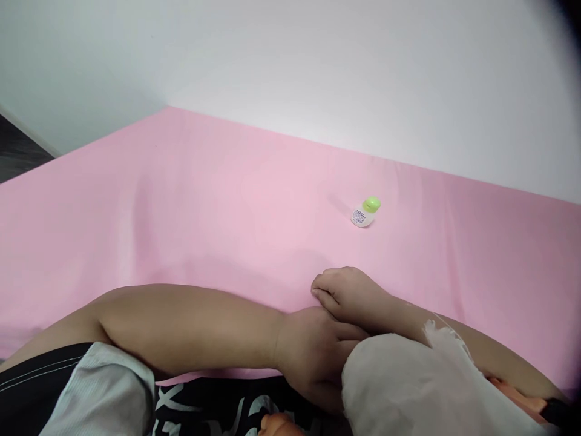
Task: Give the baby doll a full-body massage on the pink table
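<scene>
My left arm reaches across from the left, and my left hand [313,357] lies low in the middle, pressed against my right wrist and a white fluffy cloth [408,381]. The cloth hides its fingers. Just above it, my right hand [347,293] rests on the pink sheet [181,212] with its fingers curled under and nothing visible in them. A small white bottle with a green cap [365,212] lies on the sheet beyond my right hand, apart from both hands.
The pink sheet covers a wide flat surface that meets a white wall [318,66] at the back. A strip of dark floor [16,151] shows at the far left. Dark printed clothing [213,412] fills the bottom edge.
</scene>
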`<move>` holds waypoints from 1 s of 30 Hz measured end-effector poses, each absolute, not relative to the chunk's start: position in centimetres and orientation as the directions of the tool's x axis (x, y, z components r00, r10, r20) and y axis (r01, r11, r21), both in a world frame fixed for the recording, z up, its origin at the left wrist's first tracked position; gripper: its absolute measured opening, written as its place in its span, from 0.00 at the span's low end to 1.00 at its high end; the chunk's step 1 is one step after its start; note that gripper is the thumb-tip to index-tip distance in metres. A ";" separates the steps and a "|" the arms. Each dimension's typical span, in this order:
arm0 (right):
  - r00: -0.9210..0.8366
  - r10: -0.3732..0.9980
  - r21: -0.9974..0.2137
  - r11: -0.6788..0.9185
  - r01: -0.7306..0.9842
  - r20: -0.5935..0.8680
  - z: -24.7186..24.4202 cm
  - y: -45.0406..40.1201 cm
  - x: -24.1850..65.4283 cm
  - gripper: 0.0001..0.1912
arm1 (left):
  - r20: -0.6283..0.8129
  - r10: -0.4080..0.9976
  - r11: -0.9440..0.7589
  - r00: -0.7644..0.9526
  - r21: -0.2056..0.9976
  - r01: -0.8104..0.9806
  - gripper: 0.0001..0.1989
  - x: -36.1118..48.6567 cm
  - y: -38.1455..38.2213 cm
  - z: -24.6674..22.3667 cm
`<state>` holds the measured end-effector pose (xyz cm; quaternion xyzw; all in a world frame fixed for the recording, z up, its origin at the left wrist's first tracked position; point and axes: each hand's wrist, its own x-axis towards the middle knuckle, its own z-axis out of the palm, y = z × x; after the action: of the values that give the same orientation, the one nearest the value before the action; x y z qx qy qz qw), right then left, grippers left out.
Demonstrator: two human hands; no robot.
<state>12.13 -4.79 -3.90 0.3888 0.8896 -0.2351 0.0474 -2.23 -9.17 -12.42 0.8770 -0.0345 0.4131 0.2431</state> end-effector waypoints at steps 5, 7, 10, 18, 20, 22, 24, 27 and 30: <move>-0.701 0.628 -0.180 0.688 0.703 -0.339 -4.2 -4.9 12.0 0.15 | 0.672 0.119 -0.864 0.731 0.432 -0.257 0.24 -2.2 -9.0 -12.4; -0.716 0.606 -0.157 0.715 0.681 -0.347 -4.3 -5.0 11.9 0.15 | 0.662 0.116 -0.862 0.740 0.437 -0.255 0.25 -2.1 -9.0 -12.5; -0.727 0.591 -0.168 0.724 0.669 -0.349 -4.4 -4.9 11.8 0.15 | 0.670 0.114 -0.862 0.734 0.434 -0.261 0.24 -2.1 -9.0 -12.6; -0.698 0.608 -0.230 0.669 0.707 -0.377 -4.1 -4.4 11.4 0.17 | 0.760 0.206 -0.861 0.617 0.440 -0.255 0.27 -2.2 -9.5 -11.6; -0.686 0.612 -0.220 0.662 0.717 -0.393 -3.9 -4.3 11.2 0.16 | 0.776 0.259 -0.847 0.575 0.469 -0.250 0.31 -2.3 -9.8 -11.3; -0.672 0.606 -0.198 0.662 0.723 -0.426 -3.6 -4.2 10.9 0.15 | 0.773 0.295 -0.828 0.561 0.500 -0.253 0.39 -2.4 -9.9 -11.1; -0.659 0.591 -0.175 0.669 0.723 -0.465 -3.3 -4.1 10.6 0.14 | 0.775 0.315 -0.822 0.548 0.511 -0.251 0.46 -2.5 -10.0 -11.0; -0.656 0.579 -0.173 0.672 0.720 -0.485 -3.1 -4.1 10.5 0.14 | 0.777 0.320 -0.831 0.542 0.505 -0.233 0.47 -2.7 -10.1 -10.8; -0.677 0.563 -0.215 0.672 0.709 -0.473 -3.0 -4.2 10.8 0.14 | 0.748 0.335 -0.842 0.573 0.510 -0.174 0.46 -2.8 -10.5 -10.4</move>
<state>10.81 -4.20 -3.00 0.3553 0.8950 -0.1942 0.1873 -2.77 -10.45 -10.45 0.8424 0.0478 0.4598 0.2768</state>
